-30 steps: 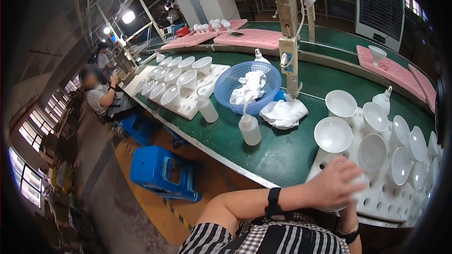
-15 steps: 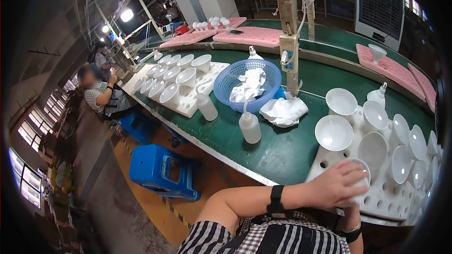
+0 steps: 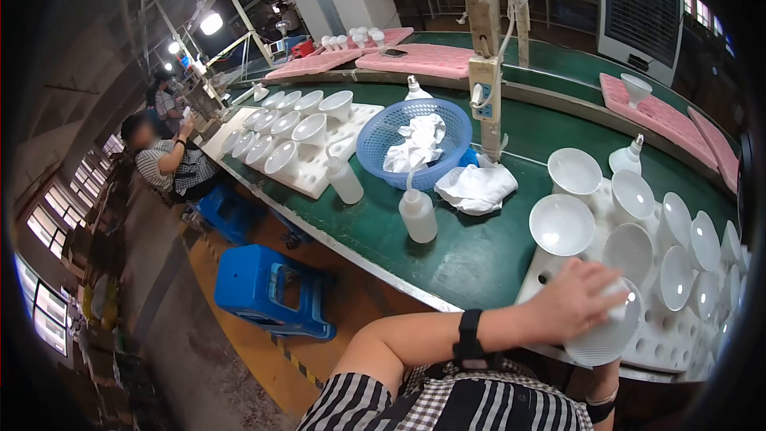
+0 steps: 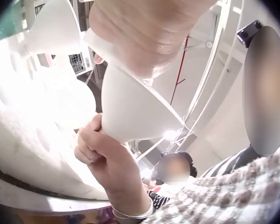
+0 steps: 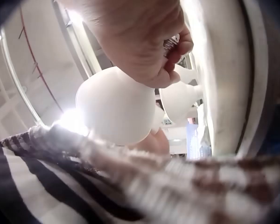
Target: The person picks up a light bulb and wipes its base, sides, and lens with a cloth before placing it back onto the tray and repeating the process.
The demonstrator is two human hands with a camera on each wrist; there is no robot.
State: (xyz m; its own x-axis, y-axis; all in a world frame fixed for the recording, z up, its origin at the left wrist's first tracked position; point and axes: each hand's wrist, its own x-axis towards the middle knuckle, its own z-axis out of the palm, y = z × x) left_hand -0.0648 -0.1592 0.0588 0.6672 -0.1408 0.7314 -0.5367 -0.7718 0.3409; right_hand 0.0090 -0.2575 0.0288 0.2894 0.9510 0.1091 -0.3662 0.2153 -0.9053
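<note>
A white cone-shaped lamp bulb [image 3: 604,343] is held tilted over the near edge of the bench, its broad face turned up. My right hand [image 5: 140,42] grips the narrow end, where a metal screw base shows between the fingers. Its bracelet and fingers also appear in the left wrist view, below the bulb [image 4: 130,107]. My left hand [image 3: 570,299] lies over the bulb's face with bent fingers, holding a white wad that looks like cloth [image 3: 616,302]. Close by, more cone-shaped bulbs [image 3: 562,225] stand in a white holed foam board [image 3: 666,343].
A blue basket [image 3: 375,156] of white cloths, a loose white cloth [image 3: 477,189] and two squeeze bottles [image 3: 418,217] stand on the green bench. Further left is another board of bulbs [image 3: 281,157]. A wooden post [image 3: 485,72] rises behind. Blue stools [image 3: 255,287] stand beside the bench.
The held bulb has tilted so that more of its ribbed face shows, lower and nearer to me. My left hand has shifted slightly across it. The head view has shifted a little.
</note>
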